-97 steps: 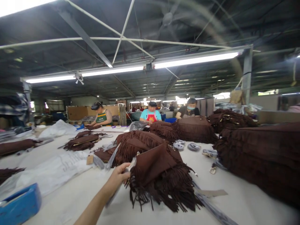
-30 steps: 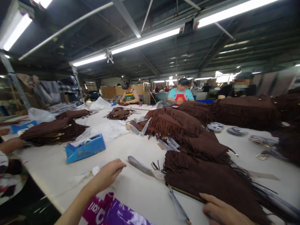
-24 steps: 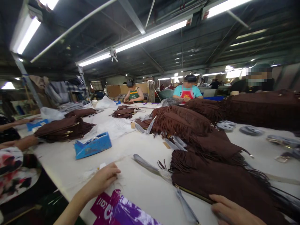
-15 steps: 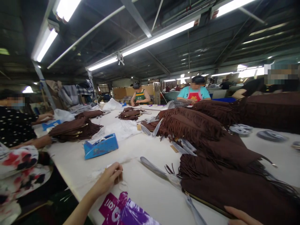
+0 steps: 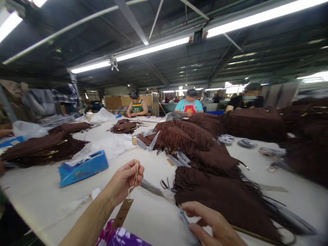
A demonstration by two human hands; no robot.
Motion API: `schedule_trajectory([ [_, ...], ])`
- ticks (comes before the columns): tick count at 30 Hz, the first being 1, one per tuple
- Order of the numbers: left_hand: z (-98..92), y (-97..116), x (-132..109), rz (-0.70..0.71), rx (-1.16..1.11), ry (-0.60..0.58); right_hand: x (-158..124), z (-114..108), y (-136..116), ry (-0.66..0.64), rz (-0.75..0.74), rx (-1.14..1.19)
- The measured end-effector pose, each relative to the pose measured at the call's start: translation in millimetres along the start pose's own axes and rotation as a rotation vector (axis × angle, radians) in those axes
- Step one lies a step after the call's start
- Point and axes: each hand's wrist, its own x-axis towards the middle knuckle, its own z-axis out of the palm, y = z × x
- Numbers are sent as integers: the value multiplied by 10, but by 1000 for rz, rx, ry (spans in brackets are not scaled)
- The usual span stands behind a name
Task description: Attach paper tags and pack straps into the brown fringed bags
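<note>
My left hand point(image 5: 123, 182) is closed in a pinch on the string of a brown paper hang tag point(image 5: 122, 213), which dangles below it above the white table point(image 5: 46, 201). My right hand point(image 5: 214, 226) sits low at the front, fingers curled on a clear-wrapped strap point(image 5: 185, 222) at the near corner of a brown fringed suede bag point(image 5: 225, 198). The bag lies flat in front of me, its fringe spreading to the right.
More fringed brown bags point(image 5: 184, 136) are piled across the middle and right. A blue tape dispenser point(image 5: 83, 168) stands left of my hand, a purple plastic bag point(image 5: 123, 237) lies at the near edge. Several people point(image 5: 189, 105) work at the far side.
My left hand has lifted from the table with the hang tag now dangling by its string. My right hand has moved in from the bag's edge to the wrapped strap.
</note>
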Motion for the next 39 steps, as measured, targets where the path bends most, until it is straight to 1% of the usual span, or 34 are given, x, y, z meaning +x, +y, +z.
schedule_trajectory([
  [2,226,-164,58,-47,-95,-77,74,145,-118,-72,79,216],
  [3,330,-261,83,-78,-144,-108,118,221,-149,-105,82,342],
  [5,504,-468,135,-145,-239,-142,213,364,-189,-163,40,598],
  [7,620,-661,200,-204,-316,-135,297,469,-219,-167,-17,796],
  [9,680,-810,277,-246,-361,-91,350,522,-233,-126,-6,891],
  [12,711,-947,386,-261,-334,-4,366,521,-207,-65,142,895],
  [14,707,-1001,437,-268,-292,30,354,494,-166,-48,243,875],
  [16,672,-1038,470,-246,-88,54,340,460,-120,-37,289,836],
  [20,480,-1042,486,-122,486,139,332,368,-18,34,297,759],
  [22,368,-1007,473,-103,665,99,338,305,32,87,301,739],
  [24,299,-972,448,-102,818,-21,348,242,70,124,294,731],
  [26,295,-968,411,-144,849,-163,359,194,92,145,286,733],
  [28,343,-1017,369,-187,831,-258,371,175,102,163,280,736],
  [29,374,-1060,352,-191,826,-272,377,178,105,169,276,731],
  [30,405,-1109,338,-176,823,-263,383,186,107,174,272,723],
  [32,443,-1204,328,-106,830,-209,396,206,116,180,259,701],
  [34,439,-1251,334,-58,850,-175,402,198,134,177,240,679],
  [36,401,-1230,347,-38,920,-170,394,128,163,166,232,652],
  [39,335,-1133,353,9,1127,-180,344,-84,211,102,246,525],
])
